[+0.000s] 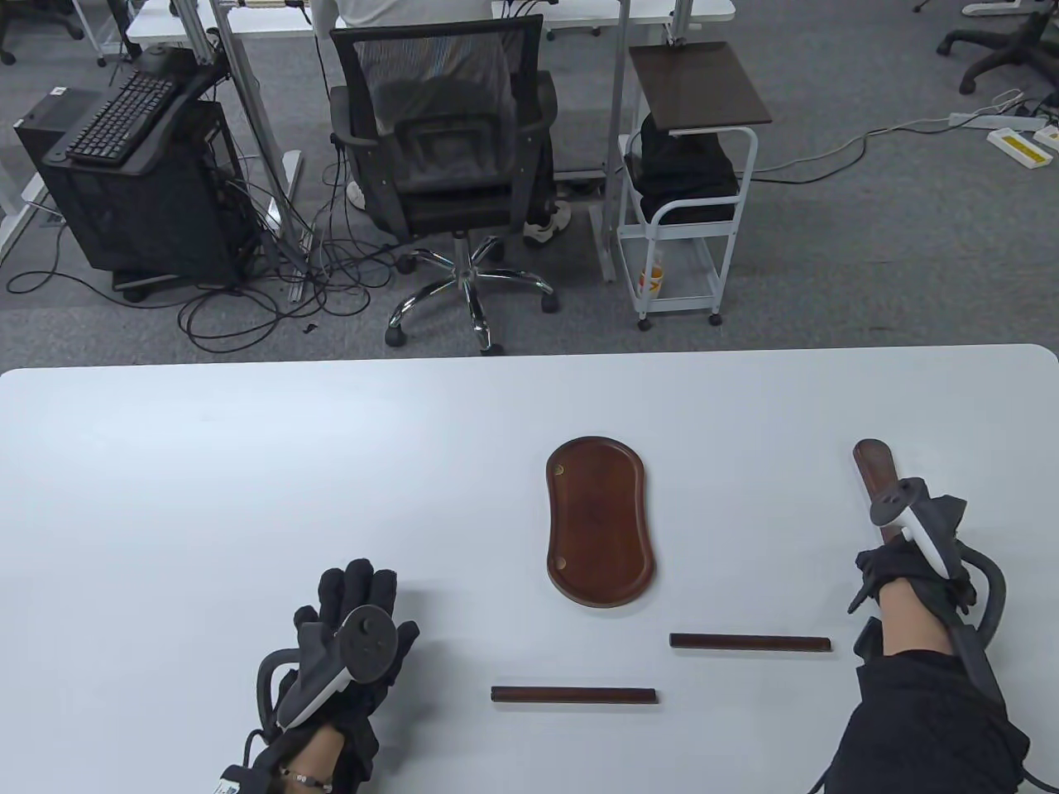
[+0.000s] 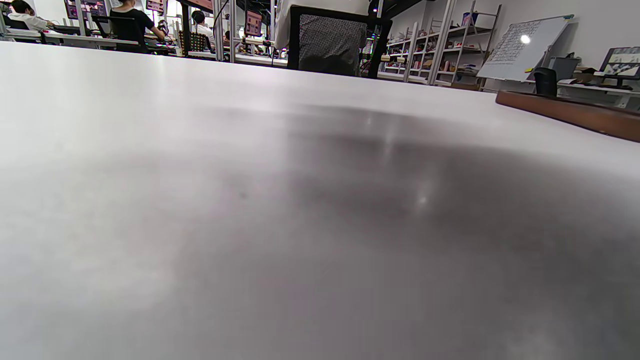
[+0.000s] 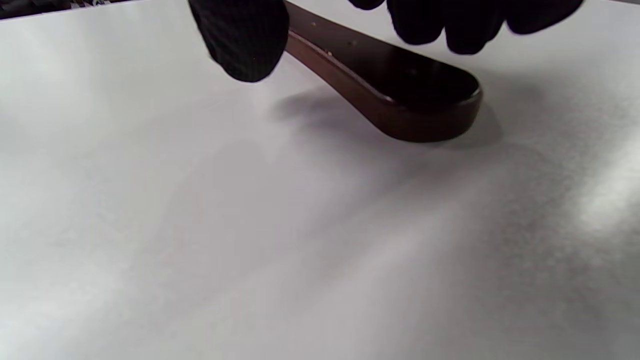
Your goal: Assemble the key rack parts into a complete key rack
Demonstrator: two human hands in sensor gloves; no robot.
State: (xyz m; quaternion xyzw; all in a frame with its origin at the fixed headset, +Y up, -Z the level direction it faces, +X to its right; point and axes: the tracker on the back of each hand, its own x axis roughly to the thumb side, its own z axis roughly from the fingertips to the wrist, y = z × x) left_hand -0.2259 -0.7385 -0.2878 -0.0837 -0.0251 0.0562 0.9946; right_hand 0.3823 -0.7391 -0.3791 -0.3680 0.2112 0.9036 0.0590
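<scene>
Here the right hand [image 1: 906, 562] grips the long wooden bar [image 3: 385, 85], lifting its end off the desk [image 1: 248, 463] to start building, while the left hand [image 1: 352, 645] rests flat and open beside two sticks.

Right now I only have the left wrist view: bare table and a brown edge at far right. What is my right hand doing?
Observer: The right hand grips a rounded wooden strip at the right side of the table, thumb on one side and fingers on the other.
Operator: And that brown edge?
Observer: Most likely the oval wooden tray, which lies flat mid-table.
Operator: Any other parts out there?
Observer: Two straight wooden sticks, one just right of the left hand, the other nearer the right hand.
</scene>
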